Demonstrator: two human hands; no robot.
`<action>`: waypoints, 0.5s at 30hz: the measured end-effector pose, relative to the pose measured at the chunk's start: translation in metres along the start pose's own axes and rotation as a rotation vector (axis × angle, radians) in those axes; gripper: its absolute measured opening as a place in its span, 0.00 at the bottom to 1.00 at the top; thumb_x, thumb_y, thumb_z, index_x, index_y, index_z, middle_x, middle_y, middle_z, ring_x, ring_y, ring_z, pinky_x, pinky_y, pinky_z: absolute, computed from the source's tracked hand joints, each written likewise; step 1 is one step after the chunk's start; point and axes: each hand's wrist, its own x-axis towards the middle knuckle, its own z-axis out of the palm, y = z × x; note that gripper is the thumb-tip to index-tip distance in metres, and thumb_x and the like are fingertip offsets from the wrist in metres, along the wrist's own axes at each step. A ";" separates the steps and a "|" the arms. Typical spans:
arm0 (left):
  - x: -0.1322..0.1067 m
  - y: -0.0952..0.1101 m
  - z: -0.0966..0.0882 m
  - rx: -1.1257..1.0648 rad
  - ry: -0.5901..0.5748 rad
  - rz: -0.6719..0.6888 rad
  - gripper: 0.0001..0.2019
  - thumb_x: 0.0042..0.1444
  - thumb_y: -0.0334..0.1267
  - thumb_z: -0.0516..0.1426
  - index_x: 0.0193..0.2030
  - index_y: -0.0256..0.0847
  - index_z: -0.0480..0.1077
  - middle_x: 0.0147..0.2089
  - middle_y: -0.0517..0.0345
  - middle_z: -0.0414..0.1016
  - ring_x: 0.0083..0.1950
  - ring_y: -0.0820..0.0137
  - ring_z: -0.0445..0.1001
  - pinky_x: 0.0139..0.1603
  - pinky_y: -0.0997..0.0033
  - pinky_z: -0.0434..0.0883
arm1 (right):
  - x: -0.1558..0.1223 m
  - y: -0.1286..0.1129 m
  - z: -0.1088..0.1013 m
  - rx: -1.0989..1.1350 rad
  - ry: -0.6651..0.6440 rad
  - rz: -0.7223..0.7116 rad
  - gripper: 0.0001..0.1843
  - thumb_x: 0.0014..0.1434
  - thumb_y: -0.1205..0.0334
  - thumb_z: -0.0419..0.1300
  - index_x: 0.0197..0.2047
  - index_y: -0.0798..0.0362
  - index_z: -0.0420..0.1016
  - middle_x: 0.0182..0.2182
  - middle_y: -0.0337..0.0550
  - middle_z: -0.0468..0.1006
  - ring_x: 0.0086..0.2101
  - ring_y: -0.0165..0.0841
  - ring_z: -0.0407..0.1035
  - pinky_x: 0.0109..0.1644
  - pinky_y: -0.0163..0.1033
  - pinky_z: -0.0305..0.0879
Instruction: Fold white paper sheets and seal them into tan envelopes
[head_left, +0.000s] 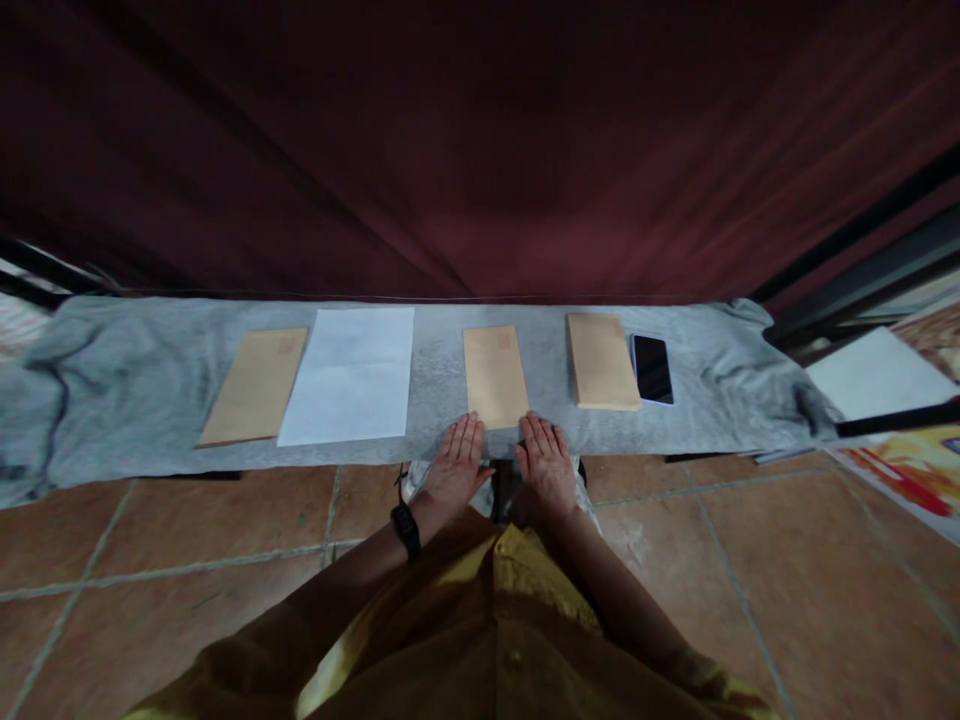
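A brown paper envelope (496, 377) lies flat in front of me, a small reddish print near its top right corner. My left hand (460, 456) rests at its lower left corner, fingers stretched out flat. At the lower right corner lies my right hand (546, 463), its fingers also extended, with the fingertips at the envelope's edge. Neither hand grips anything. To the left are white paper sheets (349, 375) and, beyond them, another brown envelope (257, 383). A stack of brown envelopes (604, 362) sits to the right.
A grey cloth (442, 350) covers the narrow table. Right of the envelope stack lies a dark-screened phone (653, 370). Behind the table hangs a dark red curtain (480, 180). At far right, a white sheet (877, 372) and a colourful printed sheet (911, 470) lie lower down.
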 end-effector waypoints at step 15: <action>-0.001 0.001 -0.008 -0.030 -0.016 -0.001 0.37 0.62 0.38 0.53 0.75 0.23 0.48 0.77 0.32 0.48 0.79 0.54 0.44 0.77 0.49 0.51 | 0.013 -0.031 0.002 0.071 -0.123 -0.138 0.29 0.74 0.56 0.48 0.73 0.60 0.59 0.70 0.54 0.63 0.70 0.40 0.54 0.74 0.53 0.49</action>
